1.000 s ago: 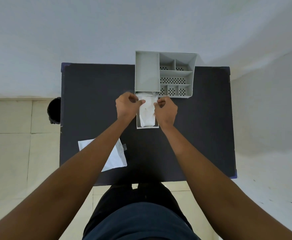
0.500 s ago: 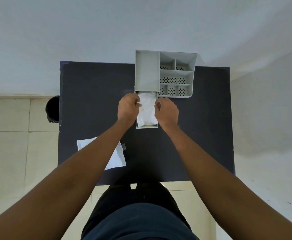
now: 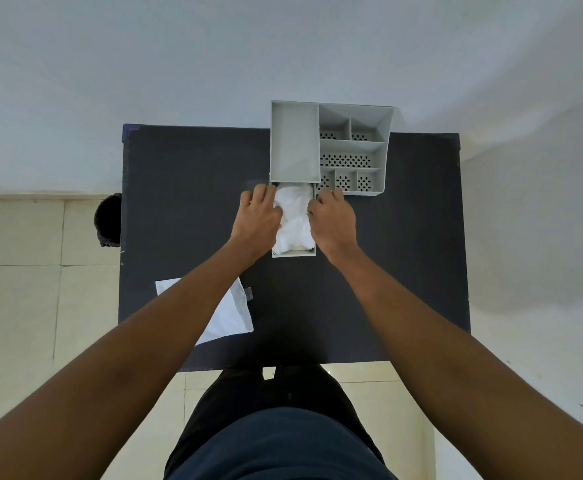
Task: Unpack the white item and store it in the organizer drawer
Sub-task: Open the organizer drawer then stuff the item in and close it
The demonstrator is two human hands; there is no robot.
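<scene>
A grey organizer (image 3: pixel 295 143) with several compartments stands at the far edge of the dark table (image 3: pixel 186 188). Its drawer (image 3: pixel 293 253) is pulled out toward me. The crumpled white item (image 3: pixel 293 220) lies inside the drawer and fills most of it. My left hand (image 3: pixel 258 218) rests on the item's left side with its fingers curled onto the cloth. On the right side my right hand (image 3: pixel 333 221) does the same, fingertips near the drawer's right wall. The hands hide the drawer's side walls.
An empty white packaging bag (image 3: pixel 229 313) lies flat near the table's front left, partly under my left forearm. A black bin (image 3: pixel 108 220) stands on the tiled floor left of the table. A wall is right behind the organizer.
Both hands went from pinching the white item above the drawer to lying lower along its sides. The item now sits deeper and flatter in the drawer.
</scene>
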